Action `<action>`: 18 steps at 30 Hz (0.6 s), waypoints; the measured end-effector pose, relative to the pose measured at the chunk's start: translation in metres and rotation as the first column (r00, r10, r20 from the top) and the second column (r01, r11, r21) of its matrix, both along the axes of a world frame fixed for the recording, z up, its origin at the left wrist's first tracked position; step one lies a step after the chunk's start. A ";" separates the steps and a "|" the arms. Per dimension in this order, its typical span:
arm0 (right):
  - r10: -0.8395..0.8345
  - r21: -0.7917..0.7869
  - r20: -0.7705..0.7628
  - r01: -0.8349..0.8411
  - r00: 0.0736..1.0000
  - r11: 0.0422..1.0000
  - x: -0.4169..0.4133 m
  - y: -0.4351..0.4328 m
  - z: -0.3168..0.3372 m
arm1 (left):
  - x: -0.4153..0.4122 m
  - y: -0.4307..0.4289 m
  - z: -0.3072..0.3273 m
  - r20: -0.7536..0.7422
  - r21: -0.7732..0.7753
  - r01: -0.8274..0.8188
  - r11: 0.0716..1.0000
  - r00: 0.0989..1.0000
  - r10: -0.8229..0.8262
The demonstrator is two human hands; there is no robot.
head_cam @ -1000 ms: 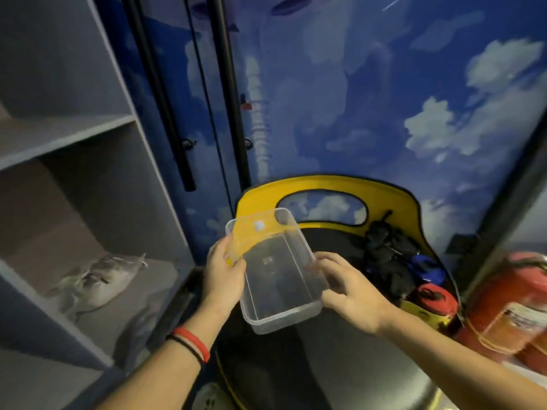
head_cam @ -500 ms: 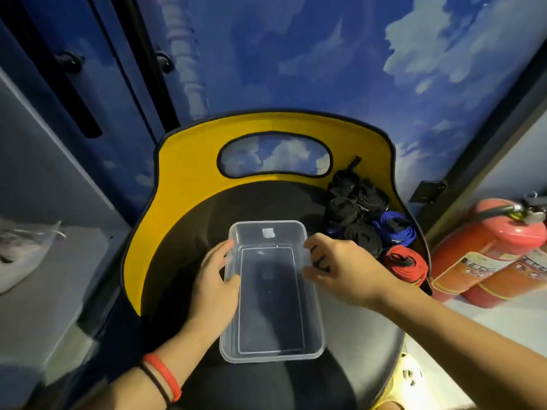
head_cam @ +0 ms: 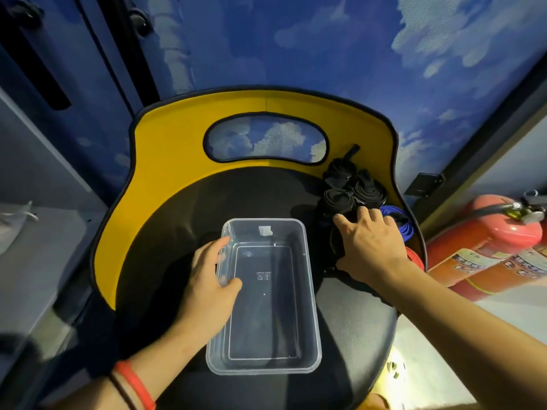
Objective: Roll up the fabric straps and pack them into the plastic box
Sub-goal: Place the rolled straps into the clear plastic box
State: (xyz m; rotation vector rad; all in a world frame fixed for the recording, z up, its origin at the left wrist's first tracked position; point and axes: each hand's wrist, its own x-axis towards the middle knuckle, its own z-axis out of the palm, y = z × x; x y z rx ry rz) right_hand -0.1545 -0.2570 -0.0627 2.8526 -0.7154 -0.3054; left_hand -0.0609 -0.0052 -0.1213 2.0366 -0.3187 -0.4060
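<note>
The plastic box [head_cam: 266,363] is set on the chair seat [head_cam: 165,261], its left rim gripped by the left hand [head_cam: 207,287], thumb inside. Right of the box, the rolled straps [head_cam: 337,199] are partly covered by the right hand [head_cam: 373,247]. Whether its fingers grasp anything cannot be told.

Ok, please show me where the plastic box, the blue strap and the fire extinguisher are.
plastic box [head_cam: 307,291]: head view, its right wall.
blue strap [head_cam: 404,223]: head view, its outer loop.
fire extinguisher [head_cam: 488,235]: head view, its red body.
</note>
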 end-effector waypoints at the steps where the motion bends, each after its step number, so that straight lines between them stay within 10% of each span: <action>1: 0.007 -0.019 -0.011 -0.007 1.000 1.000 0.000 -0.001 -0.001 | 0.000 -0.001 0.000 -0.001 0.001 0.003 1.000 1.000 -0.003; 18: 0.002 -0.004 0.112 -0.002 0.994 1.000 -0.003 0.007 0.023 | 0.006 0.003 0.003 0.050 0.181 0.088 0.980 0.994 -0.099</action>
